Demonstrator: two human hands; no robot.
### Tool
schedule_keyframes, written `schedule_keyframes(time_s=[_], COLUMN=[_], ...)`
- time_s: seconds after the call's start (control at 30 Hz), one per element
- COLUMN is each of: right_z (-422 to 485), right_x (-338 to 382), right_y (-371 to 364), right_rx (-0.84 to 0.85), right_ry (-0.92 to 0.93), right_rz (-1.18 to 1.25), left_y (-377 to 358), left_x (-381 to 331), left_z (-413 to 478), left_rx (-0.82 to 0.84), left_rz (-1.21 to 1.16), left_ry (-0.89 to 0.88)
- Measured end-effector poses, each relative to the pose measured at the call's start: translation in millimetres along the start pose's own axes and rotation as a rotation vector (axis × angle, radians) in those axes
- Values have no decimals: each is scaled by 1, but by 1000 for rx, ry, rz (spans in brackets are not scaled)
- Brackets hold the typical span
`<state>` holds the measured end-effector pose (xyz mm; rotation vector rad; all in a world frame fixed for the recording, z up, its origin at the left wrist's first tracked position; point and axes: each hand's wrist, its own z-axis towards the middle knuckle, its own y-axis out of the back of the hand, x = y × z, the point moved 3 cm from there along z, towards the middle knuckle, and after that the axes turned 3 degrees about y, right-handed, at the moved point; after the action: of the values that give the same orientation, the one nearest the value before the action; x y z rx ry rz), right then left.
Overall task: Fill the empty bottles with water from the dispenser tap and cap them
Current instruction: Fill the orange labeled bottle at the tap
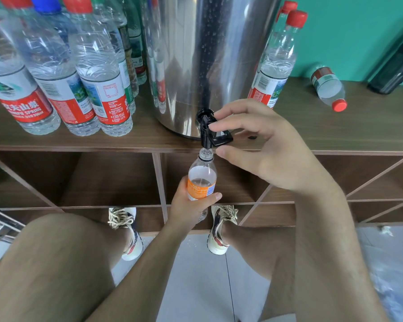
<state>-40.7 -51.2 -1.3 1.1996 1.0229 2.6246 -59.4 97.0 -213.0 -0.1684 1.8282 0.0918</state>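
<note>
Past the knees (pixel 47 252), left hand (pixel 190 209) grips the likely crushable bottle (pixel 201 180) mid-label; right hand (pixel 265 147) pinches the tap (pixel 208 132) above.

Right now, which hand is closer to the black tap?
Right. The right hand pinches the lever of the tap; the left hand is below it, holding the orange-label bottle under the spout.

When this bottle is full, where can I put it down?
Bare wood lies on the shelf top right of the dispenser, in front of the lying bottle and the dark container. The left side is crowded with standing bottles.
</note>
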Motion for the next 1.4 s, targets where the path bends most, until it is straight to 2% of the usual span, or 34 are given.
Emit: schedule_keyframes(time_s=[0.63,1.4], right_z=[-1,-3], right_x=[-6,-11], right_y=[3,7], right_rx=[25,25], right_ry=[12,-55], right_rz=[55,123], left_y=[1,1], left_x=[-3,-4], left_z=[-2,-2], left_rx=[-11,-13], left_rz=[11,36], left_ry=[18,25])
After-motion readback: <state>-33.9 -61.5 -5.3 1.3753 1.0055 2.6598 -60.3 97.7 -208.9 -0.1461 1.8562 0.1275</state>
